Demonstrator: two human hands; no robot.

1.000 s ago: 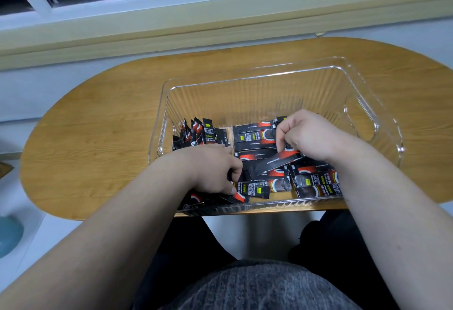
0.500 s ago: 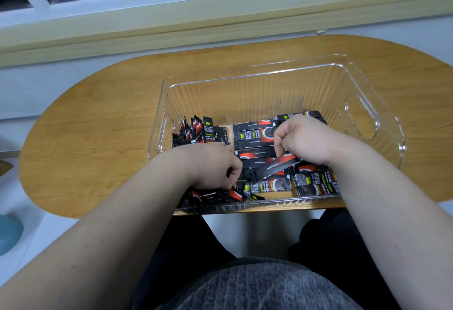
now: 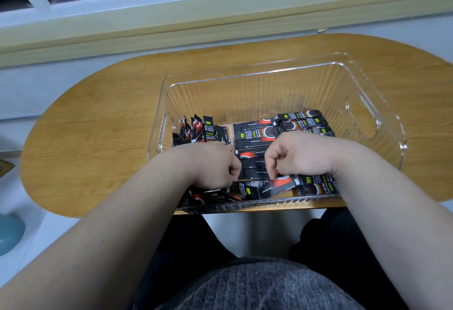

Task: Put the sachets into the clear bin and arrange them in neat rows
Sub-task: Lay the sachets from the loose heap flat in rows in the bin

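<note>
A clear ribbed bin point(image 3: 257, 72) stands on the wooden table and holds several black-and-red sachets. Some stand upright at its left wall point(image 3: 203, 130). Others lie flat in rows in the middle point(image 3: 255, 133) and at the far right point(image 3: 302, 118). More lie loose along the near wall point(image 3: 318, 185). Both hands are inside the bin with fingers curled. My right hand point(image 3: 299, 156) pinches one slanted sachet point(image 3: 274, 186) near its middle. My left hand point(image 3: 211, 165) curls over that sachet's left end, where its fingertips hide the contact.
The oval wooden table point(image 3: 98, 126) sits under a window sill point(image 3: 220, 23). The bin's handle cut-out point(image 3: 362, 123) is in its right wall. A blue rounded object point(image 3: 9, 233) lies on the floor at the left. My lap is below the table edge.
Both hands drew back toward the bin's near wall with the slanted sachet. The right hand's retreat uncovered the flat sachets at the far right.
</note>
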